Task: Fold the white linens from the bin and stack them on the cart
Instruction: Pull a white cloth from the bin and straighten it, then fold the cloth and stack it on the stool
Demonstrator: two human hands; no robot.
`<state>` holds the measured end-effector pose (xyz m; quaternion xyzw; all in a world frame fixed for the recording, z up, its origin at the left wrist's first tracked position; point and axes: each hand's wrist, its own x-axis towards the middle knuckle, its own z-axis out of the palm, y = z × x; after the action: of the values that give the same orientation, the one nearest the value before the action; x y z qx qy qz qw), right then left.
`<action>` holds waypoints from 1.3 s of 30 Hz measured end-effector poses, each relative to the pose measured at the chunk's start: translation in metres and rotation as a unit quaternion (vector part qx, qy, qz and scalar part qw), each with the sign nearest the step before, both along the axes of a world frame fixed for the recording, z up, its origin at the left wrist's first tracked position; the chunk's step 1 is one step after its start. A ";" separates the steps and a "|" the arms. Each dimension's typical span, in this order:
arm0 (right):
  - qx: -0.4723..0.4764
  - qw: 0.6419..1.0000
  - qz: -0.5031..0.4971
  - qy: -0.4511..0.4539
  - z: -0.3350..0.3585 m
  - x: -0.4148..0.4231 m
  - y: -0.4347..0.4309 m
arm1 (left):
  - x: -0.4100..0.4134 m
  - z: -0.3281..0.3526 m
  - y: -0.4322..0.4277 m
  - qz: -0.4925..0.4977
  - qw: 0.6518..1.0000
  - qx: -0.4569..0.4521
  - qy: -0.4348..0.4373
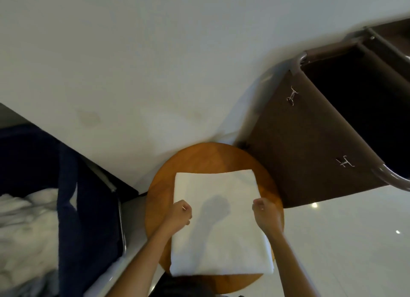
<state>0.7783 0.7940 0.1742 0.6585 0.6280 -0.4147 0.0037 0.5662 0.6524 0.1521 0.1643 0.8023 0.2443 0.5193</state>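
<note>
Both bare forearms enter from the lower edge and reach forward, roughly parallel, wrists straight. The left hand (pixel 180 213) and the right hand (pixel 265 212) lie level with each other, backs upward, fingers curled under. Each hand pinches one side edge of the folded white linen (pixel 221 248).

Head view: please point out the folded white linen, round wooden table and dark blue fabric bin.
folded white linen (pixel 221 241), head view, middle of top.
round wooden table (pixel 210 157), head view, bare far part.
dark blue fabric bin (pixel 88 208), head view, side wall.
</note>
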 end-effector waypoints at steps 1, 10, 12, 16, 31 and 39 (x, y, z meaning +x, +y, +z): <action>-0.009 1.000 0.003 0.006 -0.001 -0.002 -0.007 | 0.005 0.000 -0.006 -0.010 1.000 -0.008 -0.006; -0.060 0.986 0.154 -0.010 -0.015 -0.004 -0.078 | 0.049 0.021 -0.083 0.034 0.999 0.006 0.020; -0.053 0.975 0.214 -0.019 -0.016 -0.007 -0.097 | 0.062 0.026 -0.106 0.051 0.998 0.014 0.030; -0.072 0.958 0.276 0.010 -0.014 -0.017 -0.137 | 0.080 0.029 -0.165 0.029 0.997 -0.019 0.074; -0.048 0.816 0.576 0.022 0.017 -0.121 -0.305 | 0.070 0.050 -0.353 0.242 0.963 -0.066 0.099; -0.024 0.744 0.668 0.012 0.034 -0.213 -0.459 | 0.018 0.048 -0.498 0.343 0.931 -0.073 0.107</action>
<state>0.5650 0.3348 0.2078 0.0656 0.8968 -0.3291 0.2884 0.5843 0.1548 0.2000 -0.1341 0.8761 0.3290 0.3260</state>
